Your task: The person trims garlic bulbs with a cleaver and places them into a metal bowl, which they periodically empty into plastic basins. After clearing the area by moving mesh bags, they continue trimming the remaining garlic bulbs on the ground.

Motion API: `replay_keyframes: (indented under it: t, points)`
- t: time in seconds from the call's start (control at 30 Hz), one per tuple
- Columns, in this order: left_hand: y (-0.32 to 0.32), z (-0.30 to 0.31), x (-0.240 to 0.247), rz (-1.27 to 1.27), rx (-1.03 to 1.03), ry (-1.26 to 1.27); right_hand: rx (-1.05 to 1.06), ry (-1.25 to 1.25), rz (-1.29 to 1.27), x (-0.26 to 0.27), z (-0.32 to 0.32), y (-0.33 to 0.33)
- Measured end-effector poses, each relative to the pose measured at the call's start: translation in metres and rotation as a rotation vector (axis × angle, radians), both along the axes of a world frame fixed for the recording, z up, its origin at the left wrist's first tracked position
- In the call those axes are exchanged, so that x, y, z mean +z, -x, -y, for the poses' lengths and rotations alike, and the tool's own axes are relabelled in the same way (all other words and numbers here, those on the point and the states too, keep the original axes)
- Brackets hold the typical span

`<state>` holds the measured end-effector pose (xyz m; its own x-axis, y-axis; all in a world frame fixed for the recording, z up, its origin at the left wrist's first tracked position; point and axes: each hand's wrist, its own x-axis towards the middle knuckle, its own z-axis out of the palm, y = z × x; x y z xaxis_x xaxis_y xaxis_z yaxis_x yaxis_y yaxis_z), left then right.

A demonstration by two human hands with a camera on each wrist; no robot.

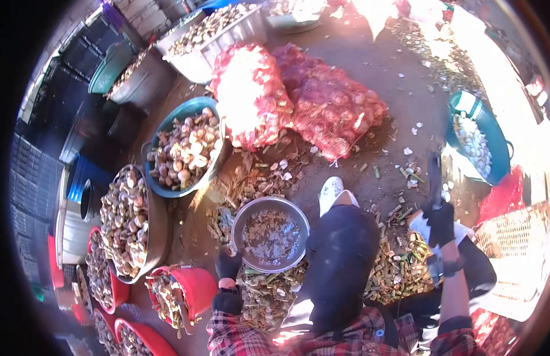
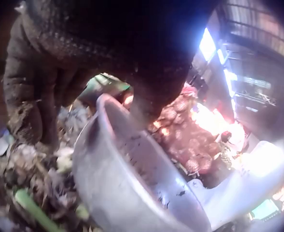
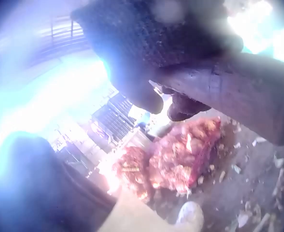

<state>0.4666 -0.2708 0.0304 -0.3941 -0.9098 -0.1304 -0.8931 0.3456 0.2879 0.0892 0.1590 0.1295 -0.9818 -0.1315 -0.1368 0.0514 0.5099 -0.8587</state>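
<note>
**Item 1.** Round, shallow bowl of dull silver metal [image 1: 234, 228]. It stands on the ground in front of the seated person, just left of the person's dark-trousered knee [image 1: 340, 255]. A thin layer of pale scraps covers the bottom. In the left wrist view the bowl's wall [image 2: 117, 183] looks tipped, with its lower edge in the litter.

**Item 2.** Left hand [image 1: 228, 265], in a dark knitted glove. The fingers are curled over the near rim of the bowl and grip it; the glove [image 2: 84, 53] shows in the left wrist view.

**Item 3.** Right hand [image 1: 441, 222], also dark-gloved, raised at the person's right side. It is clenched round a dark long tool [image 1: 435, 175] that points upward. The right wrist view shows fingers [image 3: 146, 43] wrapped over the shaft [image 3: 228, 92]. Whether the tool has a blade cannot be told.

**Item 4.** Litter of green stems and papery husks [image 1: 399, 267], heaped round the bowl and both legs.

**Item 5.** White shoe [image 1: 331, 193], just beyond the bowl's right side.

**Item 6.** Two bulging red mesh sacks [image 1: 298, 98], lying side by side farther off.

**Item 7.** Teal plastic basin of brownish bulbs [image 1: 186, 148], left of the sacks.

**Item 8.** Grey tub [image 1: 159, 228] and red buckets [image 1: 198, 285], filled likewise, at the far left.

**Item 9.** Second teal basin [image 1: 497, 148], well apart at the right.
</note>
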Motion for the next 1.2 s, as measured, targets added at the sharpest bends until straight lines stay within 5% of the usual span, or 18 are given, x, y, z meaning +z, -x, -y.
replay_keyframes:
  t: [0.03,0.1,0.17,0.23,0.3,0.43,0.5,0.57,0.6,0.67,0.7,0.73,0.77,0.93,1.03,1.2]
  points:
    - [0.009,0.009,0.006,-0.011,-0.020,0.005,0.020,-0.031,-0.038,0.017,-0.007,0.006]
    - [0.030,0.034,0.020,-0.535,-0.191,0.169,0.061,-0.156,-0.325,0.036,-0.026,0.031]
    - [0.065,0.047,0.057,-0.602,-0.346,0.256,0.133,-0.274,-0.430,0.110,-0.014,0.021]
    - [0.095,0.054,0.090,-0.819,-0.321,-0.303,0.161,-0.586,-0.565,0.157,-0.017,0.025]
    - [0.124,0.052,0.112,-0.897,-0.500,-0.267,0.272,-0.648,-0.630,0.194,-0.019,0.028]
    - [0.158,0.023,0.166,-0.739,-0.539,-0.421,0.302,-0.757,-0.795,0.204,-0.056,0.071]
    - [0.168,0.015,0.180,-0.917,-0.556,-0.605,0.346,-0.952,-1.152,0.196,-0.088,0.096]
    - [0.188,0.002,0.214,-0.854,-0.670,-0.534,0.348,-0.792,-0.798,0.191,-0.115,0.138]
    - [0.206,-0.017,0.233,-0.916,-0.624,-0.482,0.265,-0.990,-0.648,0.208,-0.104,0.138]
    - [0.241,-0.012,0.237,-0.728,-0.806,-0.349,0.280,-1.025,-0.715,0.208,-0.091,0.155]
    - [0.264,-0.021,0.244,-0.696,-0.637,-0.568,0.291,-1.057,-0.783,0.200,-0.083,0.166]
    - [0.289,-0.005,0.213,-0.692,-0.733,-0.553,0.327,-1.026,-0.818,0.183,-0.071,0.179]
    - [0.315,-0.004,0.208,-0.489,-0.975,-0.223,0.338,-1.031,-0.684,0.165,-0.051,0.191]
    - [0.456,0.028,0.066,-0.447,-1.073,-0.058,0.488,-0.829,-0.533,0.014,0.017,0.247]
    - [0.531,0.029,0.030,-0.185,-1.094,0.174,0.564,-0.736,-0.445,-0.064,0.032,0.272]
    - [0.618,0.039,-0.016,-0.260,-1.056,0.224,0.649,-0.728,-0.143,-0.115,0.035,0.297]
